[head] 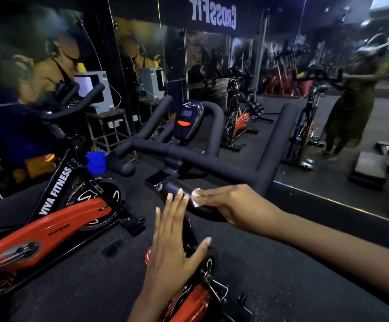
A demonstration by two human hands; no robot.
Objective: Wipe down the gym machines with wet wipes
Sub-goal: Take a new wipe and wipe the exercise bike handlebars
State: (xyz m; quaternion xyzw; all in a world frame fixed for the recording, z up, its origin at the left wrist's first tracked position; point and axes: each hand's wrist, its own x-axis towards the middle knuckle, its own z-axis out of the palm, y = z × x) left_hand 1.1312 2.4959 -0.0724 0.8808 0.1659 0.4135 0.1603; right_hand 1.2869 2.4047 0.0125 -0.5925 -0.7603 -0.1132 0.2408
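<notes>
Wiping the near end of the handlebar (212,168), your right hand (226,203) presses a white wipe (195,197) onto the bar, just below centre at six o'clock. Your left hand (172,238) hovers flat and unclenched, grasping nothing. Next, I'd judge, you sweep toward twelve o'clock, up to the display (187,119).

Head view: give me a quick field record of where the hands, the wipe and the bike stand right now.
right hand: palm down on the near black bar of the spin bike's handlebar, pressing the wet wipe
wet wipe: white, only an edge showing under the fingers
left hand: open, fingers spread, holding nothing; contact with the bar unclear
console: screen dark, orange button below
second bike: orange, to the left, untouched
mirror: ahead, reflects the person
</notes>
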